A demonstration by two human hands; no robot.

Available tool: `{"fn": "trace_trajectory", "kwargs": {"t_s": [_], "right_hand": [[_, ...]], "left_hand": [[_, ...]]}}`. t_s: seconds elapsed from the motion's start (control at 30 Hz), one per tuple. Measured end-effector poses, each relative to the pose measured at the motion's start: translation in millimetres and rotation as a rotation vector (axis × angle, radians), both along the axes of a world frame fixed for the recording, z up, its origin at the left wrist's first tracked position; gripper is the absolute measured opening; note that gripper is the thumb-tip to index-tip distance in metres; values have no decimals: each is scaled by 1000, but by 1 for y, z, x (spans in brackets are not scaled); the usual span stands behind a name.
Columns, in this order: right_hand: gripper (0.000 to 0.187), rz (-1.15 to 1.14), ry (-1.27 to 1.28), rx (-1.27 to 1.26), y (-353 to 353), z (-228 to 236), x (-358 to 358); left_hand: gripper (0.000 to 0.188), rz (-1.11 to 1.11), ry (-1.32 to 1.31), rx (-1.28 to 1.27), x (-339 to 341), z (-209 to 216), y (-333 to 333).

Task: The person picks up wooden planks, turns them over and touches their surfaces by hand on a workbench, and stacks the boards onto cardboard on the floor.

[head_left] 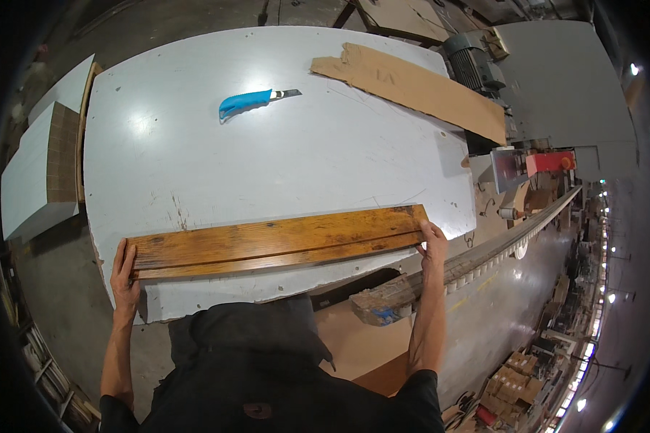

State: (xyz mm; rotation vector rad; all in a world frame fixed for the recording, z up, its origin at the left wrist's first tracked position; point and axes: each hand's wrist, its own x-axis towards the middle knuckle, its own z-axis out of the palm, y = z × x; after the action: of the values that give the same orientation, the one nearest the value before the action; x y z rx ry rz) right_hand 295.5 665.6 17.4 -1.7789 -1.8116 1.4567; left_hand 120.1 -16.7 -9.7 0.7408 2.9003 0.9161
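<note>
Holding a brown wooden board (pixel 278 238) by both ends, lengthwise from closed left grip (pixel 125 278) to closed, slightly farther-forward right grip (pixel 433 245), with white table (pixel 159 166) beyond.

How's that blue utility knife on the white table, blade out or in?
Out: the utility knife shows its grey blade projecting beyond the blue handle.

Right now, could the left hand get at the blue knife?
Probably, once freed: the left hand holds the board by its left end. Beyond the board, only bare tabletop lies before the knife; reach looks plausible.
</note>
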Motion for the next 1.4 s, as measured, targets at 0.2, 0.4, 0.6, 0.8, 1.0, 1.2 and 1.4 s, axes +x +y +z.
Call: {"fn": "trace_trajectory", "kwargs": {"t_s": [0.2, 0.4, 0.6, 0.8, 1.0, 1.2, 1.4], "right_hand": [[50, -17, 151, 0, 22, -12, 25], [52, 184, 329, -47, 10, -1, 0], [51, 379, -235, 552, 77, -34, -11], [37, 989, -171, 769, -8, -19, -94], [52, 1423, -19, 869, -158, -21, -146], [50, 1471, 127, 830, -208, -21, -158], [48, 1455, 34, 926, -129, -17, -121]], "left_hand": [[74, -38, -72, 33, -16, 4, 8], [56, 7, -228, -43, -42, 46, -3], [47, 93, -682, 330, -94, 28, 14], [44, 236, -764, 559, -95, 25, 12], [50, 391, -744, 516, -111, 16, 20], [39, 455, -781, 635, -113, 9, 18], [49, 488, -712, 648, -107, 2, 9]]}}
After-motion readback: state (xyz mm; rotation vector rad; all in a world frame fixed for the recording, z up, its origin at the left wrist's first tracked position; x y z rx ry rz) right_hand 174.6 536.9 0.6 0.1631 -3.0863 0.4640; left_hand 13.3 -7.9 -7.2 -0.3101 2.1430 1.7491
